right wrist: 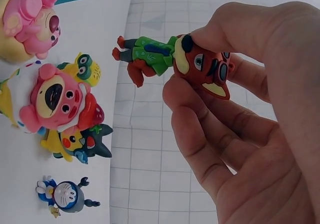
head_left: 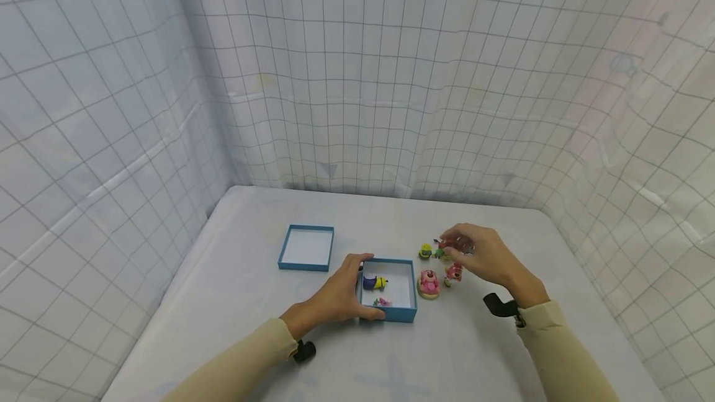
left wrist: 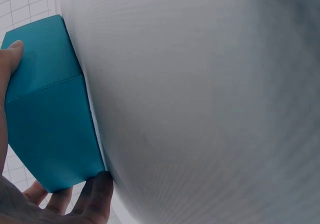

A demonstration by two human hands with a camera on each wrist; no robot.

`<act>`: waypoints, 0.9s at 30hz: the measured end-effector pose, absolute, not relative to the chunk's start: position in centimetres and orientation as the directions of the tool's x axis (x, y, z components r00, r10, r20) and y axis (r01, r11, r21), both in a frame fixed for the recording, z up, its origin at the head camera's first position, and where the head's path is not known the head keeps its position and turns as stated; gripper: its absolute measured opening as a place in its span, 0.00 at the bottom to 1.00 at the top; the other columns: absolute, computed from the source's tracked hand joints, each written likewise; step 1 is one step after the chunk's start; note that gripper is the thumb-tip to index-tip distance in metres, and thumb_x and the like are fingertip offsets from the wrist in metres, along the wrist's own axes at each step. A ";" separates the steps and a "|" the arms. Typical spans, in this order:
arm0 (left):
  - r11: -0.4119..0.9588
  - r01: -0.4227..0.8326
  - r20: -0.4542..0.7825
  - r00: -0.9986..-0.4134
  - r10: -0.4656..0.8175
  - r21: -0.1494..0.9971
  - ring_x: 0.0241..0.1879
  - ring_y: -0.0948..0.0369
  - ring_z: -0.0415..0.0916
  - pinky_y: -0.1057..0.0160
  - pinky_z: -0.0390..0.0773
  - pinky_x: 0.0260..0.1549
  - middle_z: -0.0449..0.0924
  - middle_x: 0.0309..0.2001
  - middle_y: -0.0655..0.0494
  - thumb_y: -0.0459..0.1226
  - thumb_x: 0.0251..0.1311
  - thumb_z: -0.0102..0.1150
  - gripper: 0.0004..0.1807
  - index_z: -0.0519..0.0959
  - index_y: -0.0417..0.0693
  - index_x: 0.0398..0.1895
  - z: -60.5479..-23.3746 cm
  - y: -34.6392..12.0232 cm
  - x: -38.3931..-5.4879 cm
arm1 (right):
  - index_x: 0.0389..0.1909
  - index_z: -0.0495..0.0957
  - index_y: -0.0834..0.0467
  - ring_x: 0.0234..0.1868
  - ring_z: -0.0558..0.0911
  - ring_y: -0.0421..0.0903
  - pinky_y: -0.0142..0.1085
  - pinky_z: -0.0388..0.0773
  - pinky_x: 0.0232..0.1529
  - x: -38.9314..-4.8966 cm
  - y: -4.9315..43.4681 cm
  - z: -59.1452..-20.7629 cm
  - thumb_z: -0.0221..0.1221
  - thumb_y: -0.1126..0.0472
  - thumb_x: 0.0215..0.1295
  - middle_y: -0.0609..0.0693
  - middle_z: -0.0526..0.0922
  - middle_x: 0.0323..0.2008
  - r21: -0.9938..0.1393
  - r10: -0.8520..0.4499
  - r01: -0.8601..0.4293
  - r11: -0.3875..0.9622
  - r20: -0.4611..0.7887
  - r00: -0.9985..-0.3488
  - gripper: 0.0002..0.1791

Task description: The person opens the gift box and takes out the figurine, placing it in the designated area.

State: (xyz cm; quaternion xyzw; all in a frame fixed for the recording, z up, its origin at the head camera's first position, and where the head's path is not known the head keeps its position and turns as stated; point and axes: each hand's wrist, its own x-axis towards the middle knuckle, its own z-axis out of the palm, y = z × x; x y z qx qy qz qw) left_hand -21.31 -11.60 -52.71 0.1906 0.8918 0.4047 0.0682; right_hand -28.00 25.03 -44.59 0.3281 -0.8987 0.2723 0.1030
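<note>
A blue box (head_left: 399, 314) with a white inside stands uncovered on the table. My left hand (head_left: 341, 293) grips it by its left side, thumb on the near wall and fingers around the far corner. Inside lie a yellow and dark-blue figurine (head_left: 374, 282) and a small pink one (head_left: 382, 302). To the right of the box, my right hand (head_left: 486, 256) pinches a fox figurine (right wrist: 155, 58) in a green shirt by its head, between thumb and fingers. In the right wrist view the fox's feet point left, toward the other figurines.
Several figurines stand right of the box: a pink bear (head_left: 428, 284) on a round base, another pink bear (right wrist: 57, 98) with a strawberry, a yellow goggled one (right wrist: 85, 68) and a blue-and-white cat (right wrist: 65, 196). A shallow blue lid (head_left: 306, 247) lies back left. Gridded curtains surround the table.
</note>
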 end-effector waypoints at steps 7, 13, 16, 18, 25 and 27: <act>0.597 0.286 0.038 -0.919 0.393 0.750 0.77 0.48 0.75 0.35 0.76 0.82 0.64 0.87 0.43 0.58 0.54 0.94 0.71 0.58 0.49 0.94 -52.7 -11.6 -21.3 | 0.55 0.92 0.56 0.42 0.90 0.37 0.35 0.92 0.45 -28.1 25.6 -44.9 0.77 0.67 0.74 0.46 0.96 0.46 -0.427 -0.519 -0.642 0.637 0.378 -0.767 0.13; 0.599 0.283 0.033 -0.919 0.393 0.749 0.78 0.49 0.74 0.36 0.76 0.83 0.64 0.87 0.44 0.58 0.53 0.94 0.71 0.58 0.52 0.94 -52.8 -11.6 -21.3 | 0.56 0.92 0.55 0.42 0.90 0.38 0.40 0.93 0.46 -28.1 26.2 -45.2 0.76 0.68 0.75 0.45 0.95 0.47 -0.430 -0.510 -0.628 0.649 0.367 -0.778 0.13; 0.602 0.285 0.032 -0.918 0.394 0.746 0.78 0.50 0.74 0.37 0.76 0.83 0.64 0.87 0.44 0.58 0.53 0.94 0.71 0.58 0.53 0.94 -52.8 -11.6 -21.4 | 0.56 0.92 0.54 0.42 0.91 0.38 0.43 0.94 0.46 -28.1 26.6 -45.2 0.75 0.68 0.76 0.45 0.96 0.48 -0.440 -0.500 -0.610 0.659 0.350 -0.792 0.13; 0.605 0.285 0.031 -0.918 0.395 0.743 0.78 0.50 0.74 0.37 0.76 0.84 0.64 0.87 0.44 0.59 0.53 0.94 0.71 0.58 0.53 0.94 -52.8 -11.6 -21.4 | 0.57 0.92 0.55 0.42 0.91 0.39 0.42 0.93 0.47 -28.0 26.8 -45.2 0.75 0.69 0.76 0.45 0.96 0.48 -0.445 -0.496 -0.605 0.660 0.347 -0.796 0.13; 0.597 0.286 0.035 -0.918 0.396 0.749 0.77 0.50 0.75 0.36 0.76 0.83 0.64 0.87 0.43 0.58 0.54 0.94 0.71 0.58 0.50 0.94 -52.8 -11.6 -21.3 | 0.56 0.92 0.55 0.43 0.90 0.41 0.36 0.91 0.46 -27.9 27.4 -45.4 0.75 0.68 0.76 0.46 0.95 0.47 -0.430 -0.485 -0.606 0.670 0.365 -0.795 0.12; 0.596 0.288 0.037 -0.918 0.396 0.750 0.77 0.50 0.75 0.36 0.76 0.82 0.64 0.87 0.43 0.58 0.54 0.94 0.71 0.58 0.51 0.94 -52.8 -11.6 -21.3 | 0.56 0.92 0.55 0.43 0.91 0.41 0.36 0.91 0.45 -28.0 27.6 -45.5 0.75 0.68 0.76 0.46 0.95 0.46 -0.424 -0.483 -0.610 0.669 0.376 -0.791 0.12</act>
